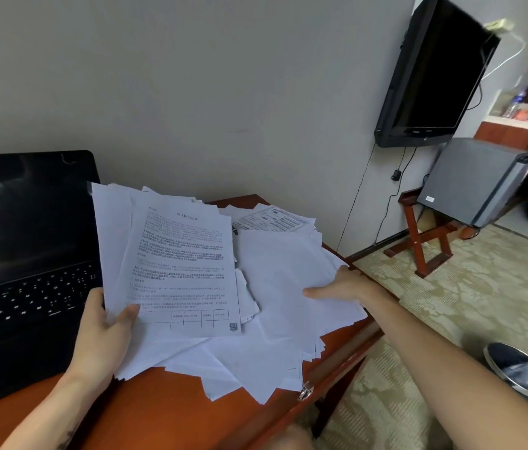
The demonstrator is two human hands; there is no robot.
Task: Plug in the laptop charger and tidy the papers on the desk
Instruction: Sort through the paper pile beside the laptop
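A loose heap of white papers (275,287) covers the right half of the reddish wooden desk (165,414). My left hand (103,332) grips a raised sheaf of printed sheets (175,264) by its lower left corner, thumb on top. My right hand (340,287) holds the right edge of the heap, thumb lying on the top sheet and fingers hidden beneath. An open black laptop (25,254) with a dark screen stands at the left, partly overlapped by the raised sheaf. No charger shows on the desk.
A black wall-mounted TV (431,73) hangs at the right, with cables running down the wall below it. A grey mini fridge (473,180) sits on a red wooden stand (425,238). A shoe (512,368) shows on the patterned carpet at the lower right.
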